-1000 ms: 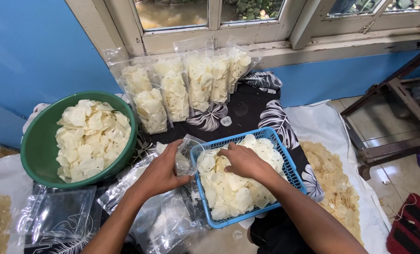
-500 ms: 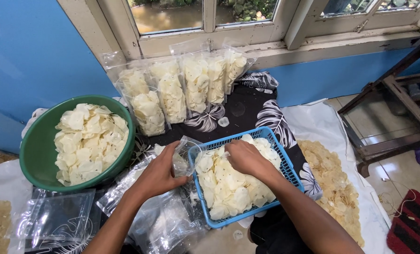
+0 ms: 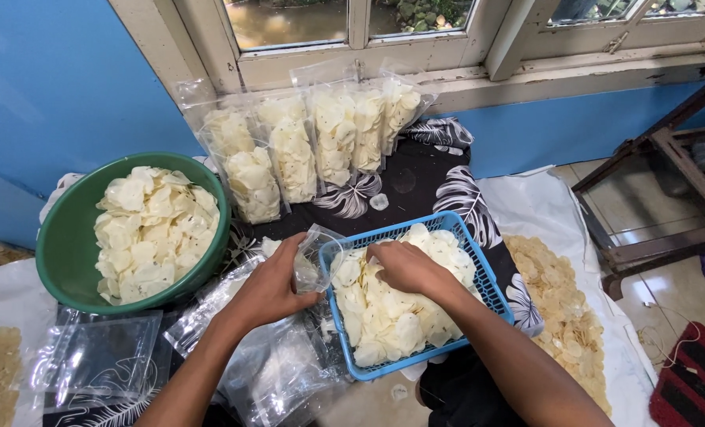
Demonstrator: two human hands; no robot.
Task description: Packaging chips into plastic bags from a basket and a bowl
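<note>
Your left hand (image 3: 269,289) pinches the limp clear bag (image 3: 314,261) open at its mouth — your right hand (image 3: 404,269) cups brittle, light chips (image 3: 384,316); grip loosely.

Blue wall (image 3: 52,87) under a worn white-framed window (image 3: 352,47), tiled floor (image 3: 637,205), wooden frame furniture (image 3: 669,158) at right.

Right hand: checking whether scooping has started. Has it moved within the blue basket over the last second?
No. The right hand rests on the crackers near the blue basket's far-left corner.

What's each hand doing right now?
Left hand: closed on a clear bag, held open.
Right hand: curled on chips in the blue basket; grip unclear.
</note>
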